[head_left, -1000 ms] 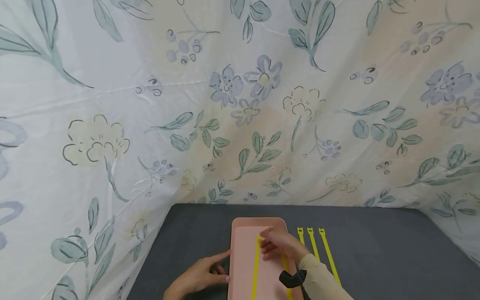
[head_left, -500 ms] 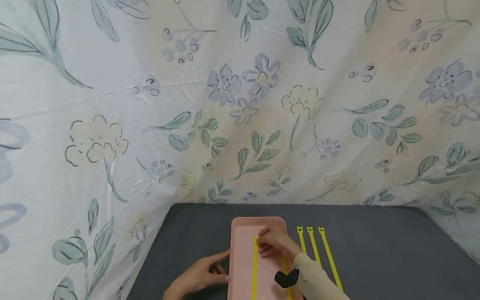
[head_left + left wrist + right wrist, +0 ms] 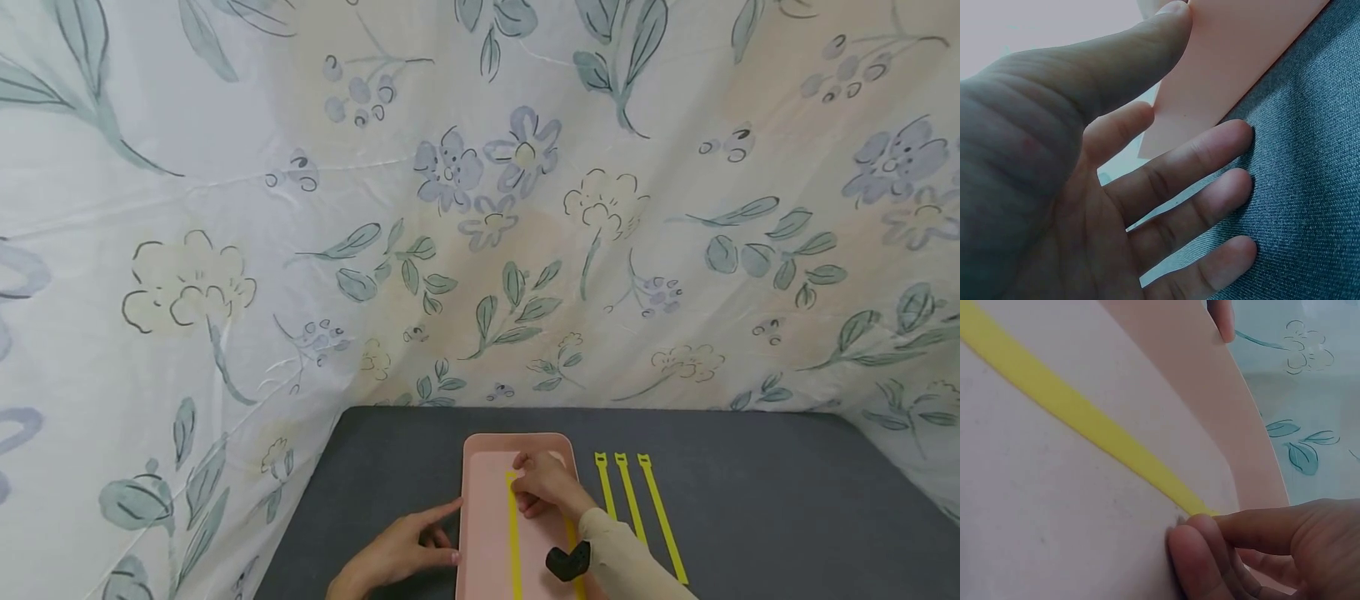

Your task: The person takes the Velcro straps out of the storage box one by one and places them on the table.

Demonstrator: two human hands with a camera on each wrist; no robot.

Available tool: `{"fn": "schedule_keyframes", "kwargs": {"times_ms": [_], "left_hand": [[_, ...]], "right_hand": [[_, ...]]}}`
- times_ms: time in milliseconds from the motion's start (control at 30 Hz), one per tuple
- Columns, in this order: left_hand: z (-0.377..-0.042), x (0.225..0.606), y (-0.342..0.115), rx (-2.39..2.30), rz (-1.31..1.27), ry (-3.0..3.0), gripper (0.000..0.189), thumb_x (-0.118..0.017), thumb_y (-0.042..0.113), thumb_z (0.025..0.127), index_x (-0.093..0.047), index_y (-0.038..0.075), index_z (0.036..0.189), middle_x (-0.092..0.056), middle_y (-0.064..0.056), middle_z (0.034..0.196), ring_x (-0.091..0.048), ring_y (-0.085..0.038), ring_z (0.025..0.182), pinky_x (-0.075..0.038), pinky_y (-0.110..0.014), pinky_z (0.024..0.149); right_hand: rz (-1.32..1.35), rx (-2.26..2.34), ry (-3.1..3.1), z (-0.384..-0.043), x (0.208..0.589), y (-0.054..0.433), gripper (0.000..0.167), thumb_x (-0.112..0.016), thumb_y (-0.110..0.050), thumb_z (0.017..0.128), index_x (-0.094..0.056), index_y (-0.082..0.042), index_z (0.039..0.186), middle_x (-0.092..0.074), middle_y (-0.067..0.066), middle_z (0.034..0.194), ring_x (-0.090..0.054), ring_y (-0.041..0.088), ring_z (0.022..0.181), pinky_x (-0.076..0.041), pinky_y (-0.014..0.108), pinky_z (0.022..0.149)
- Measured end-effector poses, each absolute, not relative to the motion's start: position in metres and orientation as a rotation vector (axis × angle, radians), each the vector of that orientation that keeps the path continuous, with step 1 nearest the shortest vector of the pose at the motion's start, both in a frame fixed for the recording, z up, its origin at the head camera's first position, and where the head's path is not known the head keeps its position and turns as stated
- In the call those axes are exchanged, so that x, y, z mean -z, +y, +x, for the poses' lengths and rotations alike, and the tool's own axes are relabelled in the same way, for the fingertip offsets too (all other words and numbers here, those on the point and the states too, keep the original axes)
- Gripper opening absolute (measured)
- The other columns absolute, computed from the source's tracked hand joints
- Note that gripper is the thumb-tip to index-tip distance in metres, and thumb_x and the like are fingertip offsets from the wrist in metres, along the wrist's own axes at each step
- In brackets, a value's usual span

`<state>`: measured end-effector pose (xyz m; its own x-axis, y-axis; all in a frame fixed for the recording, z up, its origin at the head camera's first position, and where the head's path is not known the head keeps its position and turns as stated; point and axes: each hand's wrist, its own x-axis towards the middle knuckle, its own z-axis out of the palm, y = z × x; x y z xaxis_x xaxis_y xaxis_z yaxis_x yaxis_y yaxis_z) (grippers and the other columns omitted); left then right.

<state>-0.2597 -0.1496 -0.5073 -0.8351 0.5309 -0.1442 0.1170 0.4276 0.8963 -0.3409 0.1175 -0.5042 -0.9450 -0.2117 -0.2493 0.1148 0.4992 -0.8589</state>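
Observation:
A pink rectangular tray (image 3: 517,442) lies on the dark table. Inside it my right hand (image 3: 546,485) pinches the far end of a yellow cable strap (image 3: 513,533) between thumb and fingers. The right wrist view shows the strap (image 3: 1085,419) running away from those fingertips across the tray floor. A second yellow strap (image 3: 572,533) lies in the tray, partly hidden by my right forearm. My left hand (image 3: 401,546) touches the tray's left side with index finger and thumb. In the left wrist view its other fingers (image 3: 1185,162) extend loosely beside the tray wall (image 3: 1235,56).
Three yellow straps (image 3: 628,500) with slotted heads lie side by side on the table right of the tray. My right forearm partly covers their near ends. A floral cloth (image 3: 420,208) hangs behind the dark table (image 3: 772,500).
My right hand has shifted slightly left and toward me with the strap's far end. The strap now lies a little further left at its far end. The left hand stays put.

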Motion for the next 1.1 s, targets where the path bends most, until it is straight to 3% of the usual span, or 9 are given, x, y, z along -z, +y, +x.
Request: {"fn": "schedule_keyframes", "kwargs": {"times_ms": [233, 533, 833, 933, 1100], "left_hand": [[-0.261, 0.508, -0.150, -1.369, 0.552, 2.281, 0.076, -0.076, 0.028, 0.092, -0.040, 0.011, 0.156, -0.071, 0.000, 0.096, -0.063, -0.008, 0.080, -0.048, -0.023, 0.071], [-0.258, 0.509, -0.149, -1.347, 0.518, 2.303, 0.074, -0.076, 0.025, 0.092, -0.042, 0.014, 0.156, -0.072, -0.001, 0.094, -0.062, -0.010, 0.080, -0.047, -0.024, 0.070], [-0.257, 0.506, -0.149, -1.360, 0.534, 2.294, 0.075, -0.077, 0.026, 0.091, -0.042, 0.011, 0.155, -0.071, 0.001, 0.094, -0.062, -0.007, 0.080, -0.047, -0.023, 0.070], [-0.261, 0.510, -0.152, -1.340, 0.589, 2.289, 0.076, -0.075, 0.032, 0.092, -0.040, 0.009, 0.156, -0.071, 0.003, 0.094, -0.063, -0.006, 0.080, -0.049, -0.024, 0.070], [-0.281, 0.545, -0.162, -1.308, 0.656, 2.273, 0.082, -0.073, 0.047, 0.091, -0.036, 0.019, 0.159, -0.072, 0.008, 0.096, -0.065, -0.004, 0.082, -0.051, -0.025, 0.070]], "right_hand": [[-0.085, 1.405, 2.439, -0.343, 0.505, 0.118, 0.024, -0.074, -0.008, 0.090, -0.058, -0.004, 0.107, -0.064, 0.008, 0.061, -0.062, 0.014, 0.047, -0.056, 0.031, 0.052], [-0.130, 1.306, 2.554, -0.342, 0.510, 0.119, 0.016, -0.077, -0.013, 0.088, -0.063, -0.008, 0.084, -0.063, 0.004, 0.057, -0.056, 0.013, 0.046, -0.046, 0.023, 0.047], [-0.055, 1.369, 2.483, -0.344, 0.510, 0.121, 0.016, -0.073, -0.022, 0.092, -0.073, -0.007, 0.089, -0.062, 0.002, 0.056, -0.054, 0.013, 0.045, -0.041, 0.022, 0.045], [-0.018, 1.480, 2.394, -0.346, 0.509, 0.124, 0.022, -0.071, -0.026, 0.093, -0.074, -0.005, 0.089, -0.066, 0.003, 0.061, -0.059, 0.012, 0.048, -0.046, 0.024, 0.048], [-0.028, 1.589, 2.277, -0.346, 0.507, 0.127, 0.026, -0.071, -0.028, 0.094, -0.074, -0.003, 0.094, -0.073, 0.006, 0.075, -0.069, 0.013, 0.059, -0.058, 0.029, 0.059]]}}
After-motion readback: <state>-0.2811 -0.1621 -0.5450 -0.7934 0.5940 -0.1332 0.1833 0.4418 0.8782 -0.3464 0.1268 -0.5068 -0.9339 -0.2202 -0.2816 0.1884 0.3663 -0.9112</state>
